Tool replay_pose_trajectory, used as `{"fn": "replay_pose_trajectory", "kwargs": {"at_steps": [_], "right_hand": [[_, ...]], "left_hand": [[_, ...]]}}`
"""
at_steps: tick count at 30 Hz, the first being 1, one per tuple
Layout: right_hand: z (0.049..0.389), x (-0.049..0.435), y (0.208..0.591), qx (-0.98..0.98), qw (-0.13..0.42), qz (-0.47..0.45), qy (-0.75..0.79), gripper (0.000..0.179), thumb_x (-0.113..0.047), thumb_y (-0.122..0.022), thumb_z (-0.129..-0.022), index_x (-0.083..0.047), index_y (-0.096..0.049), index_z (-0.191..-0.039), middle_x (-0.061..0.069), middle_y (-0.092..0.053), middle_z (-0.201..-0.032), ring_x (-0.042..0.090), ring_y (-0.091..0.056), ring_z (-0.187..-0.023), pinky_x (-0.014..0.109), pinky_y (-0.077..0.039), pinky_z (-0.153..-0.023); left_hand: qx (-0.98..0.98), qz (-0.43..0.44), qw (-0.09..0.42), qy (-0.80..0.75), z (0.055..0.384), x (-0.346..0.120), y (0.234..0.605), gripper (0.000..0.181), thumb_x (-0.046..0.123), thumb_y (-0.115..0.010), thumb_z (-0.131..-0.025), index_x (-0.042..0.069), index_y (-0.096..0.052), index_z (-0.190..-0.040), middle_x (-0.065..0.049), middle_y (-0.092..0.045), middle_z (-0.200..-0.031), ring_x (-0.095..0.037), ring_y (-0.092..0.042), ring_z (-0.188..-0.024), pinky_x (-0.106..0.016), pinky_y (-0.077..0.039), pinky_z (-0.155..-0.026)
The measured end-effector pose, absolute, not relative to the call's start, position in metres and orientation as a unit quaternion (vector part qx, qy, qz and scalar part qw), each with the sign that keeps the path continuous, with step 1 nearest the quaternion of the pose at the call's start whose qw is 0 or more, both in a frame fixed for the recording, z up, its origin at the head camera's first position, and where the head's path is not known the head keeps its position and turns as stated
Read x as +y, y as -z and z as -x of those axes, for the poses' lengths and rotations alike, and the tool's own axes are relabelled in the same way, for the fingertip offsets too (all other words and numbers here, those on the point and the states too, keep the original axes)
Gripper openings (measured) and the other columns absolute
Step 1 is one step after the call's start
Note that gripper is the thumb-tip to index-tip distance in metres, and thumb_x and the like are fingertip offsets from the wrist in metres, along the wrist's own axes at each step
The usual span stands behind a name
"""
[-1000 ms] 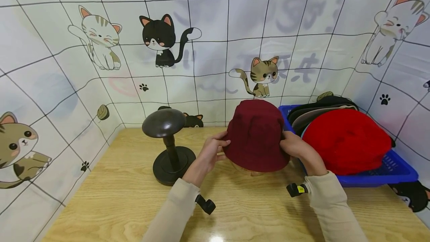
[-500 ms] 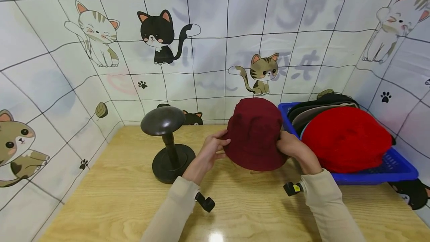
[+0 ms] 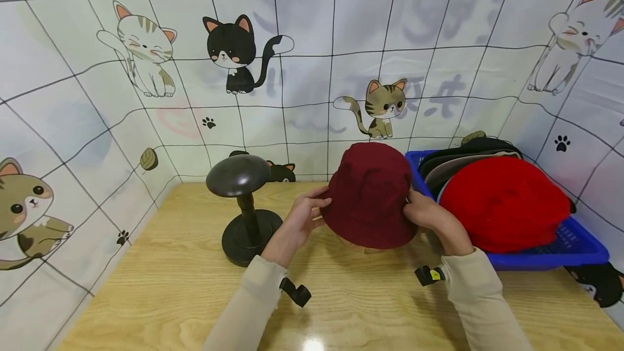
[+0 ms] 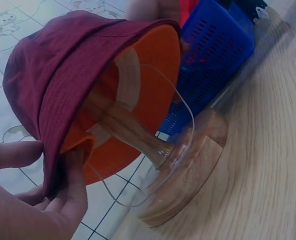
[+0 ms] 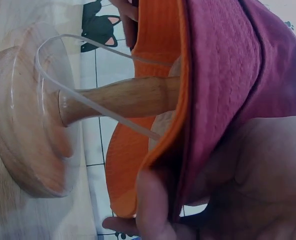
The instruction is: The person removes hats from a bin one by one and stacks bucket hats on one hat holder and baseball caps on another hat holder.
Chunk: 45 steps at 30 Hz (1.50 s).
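1. The maroon cloth bucket hat (image 3: 368,199), lined in orange, is over a round-based, pale wooden stand (image 4: 193,175) on the wood-grain tabletop (image 3: 185,297).
2. The left hand (image 3: 301,218) and right hand (image 3: 426,211) pinch its brim, one each side.
3. Over to the left stands a glossy black mushroom-shaped stand (image 3: 249,215).
4. Rightward, a blue plastic basket (image 3: 556,260) holds a bright red hat (image 3: 504,205).

Seen from the head, farthest back, facing down and forward over the wooden table (image 3: 170,286). From the left wrist, close, facing far right under the maroon bucket hat (image 4: 73,75). From the right wrist, also close, facing far left, turned sideways. Sharing, between wrist views, the wooden hat stand (image 5: 120,97).
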State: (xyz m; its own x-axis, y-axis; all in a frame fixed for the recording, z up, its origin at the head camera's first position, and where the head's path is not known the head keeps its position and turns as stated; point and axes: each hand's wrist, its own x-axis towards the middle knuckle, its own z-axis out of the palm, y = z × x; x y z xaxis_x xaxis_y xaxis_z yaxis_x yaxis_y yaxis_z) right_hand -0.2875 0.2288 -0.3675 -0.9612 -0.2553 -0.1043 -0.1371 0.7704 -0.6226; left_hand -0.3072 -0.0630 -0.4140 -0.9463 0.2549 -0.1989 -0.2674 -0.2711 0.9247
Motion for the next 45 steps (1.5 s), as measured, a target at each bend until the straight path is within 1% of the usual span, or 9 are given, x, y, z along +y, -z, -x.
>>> {"fn": "replay_pose_trajectory", "kwargs": {"at_steps": [3,9,16,18,23,27,35,40,45], "right_hand": [[0.285,0.229,0.367,0.925,0.125,0.089,0.348,0.074,-0.009,-0.034,-0.099,0.005,0.000,-0.162,0.043,-0.040,-0.145,0.037,-0.066,-0.081,0.046,-0.060,-0.055],[0.281,0.230,0.361,0.914,0.146,0.079,0.372,0.077,-0.004,-0.033,-0.095,0.002,0.000,-0.164,0.042,-0.033,-0.152,0.047,-0.062,-0.110,0.051,-0.063,-0.066],[0.277,0.233,0.353,0.923,0.142,0.080,0.349,0.071,-0.002,-0.031,-0.092,0.009,-0.014,-0.160,0.041,-0.046,-0.140,0.032,-0.070,-0.087,0.048,-0.063,-0.069],[0.276,0.234,0.351,0.925,0.138,0.082,0.343,0.065,-0.003,-0.031,-0.096,0.011,-0.019,-0.158,0.040,-0.052,-0.132,0.028,-0.071,-0.080,0.046,-0.063,-0.068],[0.273,0.234,0.344,0.928,0.128,0.071,0.342,0.055,-0.007,-0.032,-0.103,0.013,-0.028,-0.154,0.040,-0.054,-0.132,0.026,-0.073,-0.071,0.043,-0.063,-0.067],[0.270,0.236,0.336,0.936,0.120,0.069,0.324,0.052,-0.011,-0.037,-0.106,0.014,-0.034,-0.151,0.038,-0.055,-0.131,0.023,-0.073,-0.071,0.040,-0.063,-0.068],[0.260,0.251,0.315,0.945,0.072,0.082,0.307,0.048,-0.012,-0.040,-0.107,0.014,-0.040,-0.148,0.040,-0.055,-0.130,0.021,-0.075,-0.077,0.037,-0.062,-0.069],[0.253,0.263,0.305,0.940,0.039,0.078,0.330,0.047,-0.014,-0.039,-0.109,0.012,-0.041,-0.148,0.038,-0.058,-0.129,0.025,-0.075,-0.082,0.039,-0.063,-0.072],[0.246,0.276,0.298,0.937,0.022,0.067,0.342,0.048,-0.018,-0.039,-0.111,0.009,-0.041,-0.150,0.037,-0.055,-0.137,0.029,-0.077,-0.089,0.036,-0.063,-0.074]], "left_hand": [[0.566,0.007,0.166,-0.807,0.306,-0.063,0.412,0.051,0.009,-0.062,-0.100,0.016,-0.053,-0.150,-0.012,-0.054,-0.146,-0.025,-0.062,-0.123,-0.042,-0.050,-0.102],[0.550,0.008,0.162,-0.819,0.304,-0.061,0.408,0.055,0.009,-0.064,-0.099,0.015,-0.048,-0.151,-0.010,-0.054,-0.143,-0.023,-0.063,-0.113,-0.040,-0.050,-0.095],[0.523,0.026,0.162,-0.836,0.302,-0.055,0.407,0.069,0.008,-0.064,-0.097,0.015,-0.031,-0.157,-0.014,-0.047,-0.149,-0.026,-0.063,-0.110,-0.042,-0.049,-0.092],[0.522,0.025,0.159,-0.838,0.301,-0.055,0.408,0.071,0.009,-0.064,-0.098,0.014,-0.028,-0.159,-0.014,-0.047,-0.150,-0.025,-0.063,-0.110,-0.040,-0.051,-0.091],[0.525,0.026,0.146,-0.838,0.302,-0.057,0.408,0.073,0.009,-0.065,-0.098,0.014,-0.027,-0.161,-0.013,-0.051,-0.143,-0.019,-0.065,-0.104,-0.033,-0.053,-0.083],[0.525,0.026,0.153,-0.837,0.303,-0.056,0.409,0.071,0.011,-0.065,-0.098,0.012,-0.029,-0.159,-0.013,-0.050,-0.143,-0.022,-0.063,-0.107,-0.032,-0.054,-0.083],[0.514,0.006,0.227,-0.827,0.302,-0.052,0.412,0.055,0.026,-0.055,-0.104,0.012,-0.033,-0.152,-0.012,-0.045,-0.141,-0.028,-0.055,-0.119,-0.032,-0.052,-0.089],[0.508,0.020,0.225,-0.831,0.303,-0.054,0.413,0.042,0.029,-0.052,-0.106,0.015,-0.040,-0.144,-0.010,-0.046,-0.141,-0.025,-0.054,-0.118,-0.032,-0.051,-0.091],[0.565,0.034,0.194,-0.801,0.299,-0.057,0.410,0.052,0.030,-0.055,-0.104,0.014,-0.038,-0.150,-0.015,-0.045,-0.147,-0.029,-0.057,-0.118,-0.042,-0.049,-0.100]]}}
